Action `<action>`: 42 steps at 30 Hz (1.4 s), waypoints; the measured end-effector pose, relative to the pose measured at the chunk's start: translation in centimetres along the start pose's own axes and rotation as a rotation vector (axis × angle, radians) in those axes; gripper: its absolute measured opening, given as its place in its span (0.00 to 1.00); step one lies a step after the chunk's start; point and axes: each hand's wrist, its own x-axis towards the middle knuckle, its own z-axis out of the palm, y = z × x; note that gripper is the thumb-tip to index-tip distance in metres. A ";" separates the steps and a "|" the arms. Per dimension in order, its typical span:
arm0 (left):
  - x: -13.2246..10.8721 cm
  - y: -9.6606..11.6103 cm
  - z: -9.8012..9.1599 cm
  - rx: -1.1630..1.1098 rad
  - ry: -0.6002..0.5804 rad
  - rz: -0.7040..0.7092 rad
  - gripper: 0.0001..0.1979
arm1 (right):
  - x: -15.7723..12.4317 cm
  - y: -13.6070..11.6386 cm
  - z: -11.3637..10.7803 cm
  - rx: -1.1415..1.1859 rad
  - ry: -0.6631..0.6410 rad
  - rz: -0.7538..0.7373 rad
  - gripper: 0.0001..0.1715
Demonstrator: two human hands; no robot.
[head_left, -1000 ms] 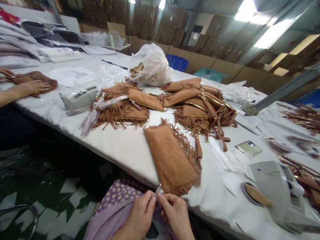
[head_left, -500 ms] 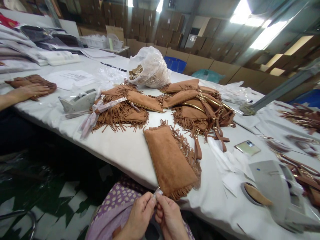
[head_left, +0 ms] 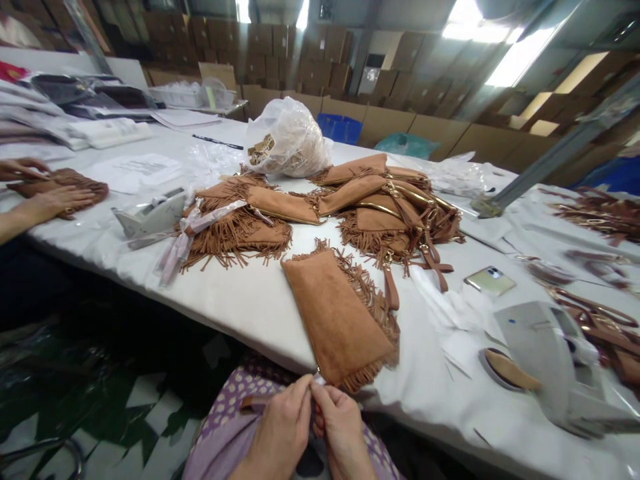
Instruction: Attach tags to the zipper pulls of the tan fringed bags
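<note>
A tan suede pouch with fringe (head_left: 337, 313) lies at the near table edge, its zipped side facing left and its fringe to the right. At its near corner my left hand (head_left: 287, 417) and my right hand (head_left: 340, 423) meet, both closed in a pinch. Between the fingertips is the whitish-wrapped zipper pull (head_left: 319, 379), mostly covered by the fingers. Beyond the pouch, more fringed tan pouches (head_left: 380, 220) are heaped, with gold zippers and wrist straps. Another group of pouches (head_left: 245, 230) lies to the left with a tissue-wrapped strap (head_left: 177, 257).
Tape dispensers stand left (head_left: 150, 213) and right (head_left: 555, 360). A phone (head_left: 490, 280) lies near white tissue paper (head_left: 450, 303). A filled plastic bag (head_left: 287, 137) sits behind the pouches. At far left, another person's hands (head_left: 65, 199) rest on a brown fringed piece (head_left: 97, 190).
My left hand has rolled over, its back now turned more upward, still pinching at the pouch's corner. The other person's second hand has come into view. The camera view has shifted slightly.
</note>
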 end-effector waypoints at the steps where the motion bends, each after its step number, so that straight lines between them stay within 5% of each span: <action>1: 0.1 0.1 0.0 -0.044 0.003 -0.022 0.16 | 0.0 -0.1 -0.1 -0.019 0.004 -0.014 0.28; 10: 1.6 -0.7 0.2 -0.546 -0.124 -0.403 0.21 | -0.3 -1.0 -1.3 -0.211 -0.017 -0.082 0.27; 16: 1.9 -0.8 0.2 -0.811 -0.323 -0.579 0.24 | -0.2 -1.0 -2.0 -0.205 -0.081 -0.098 0.24; 19: 1.8 -1.0 0.5 -0.731 -0.241 -0.525 0.24 | -0.5 -1.2 -2.8 -0.227 -0.065 -0.128 0.21; 25: 0.9 -0.8 0.3 -0.166 -0.001 -0.148 0.18 | -2.5 -1.9 -4.4 -0.177 0.146 -0.087 0.22; 34: -0.4 -0.5 1.0 0.093 0.008 -0.011 0.11 | -2.5 -1.5 -0.3 0.112 0.034 -0.055 0.42; 38: -0.4 -0.4 1.9 -0.170 0.028 -0.179 0.15 | -2.2 -1.2 0.0 0.242 0.001 -0.056 0.45; 42: 0.1 -0.4 2.6 -0.803 -0.117 -0.511 0.21 | -1.9 -1.3 -0.3 0.387 -0.037 -0.023 0.43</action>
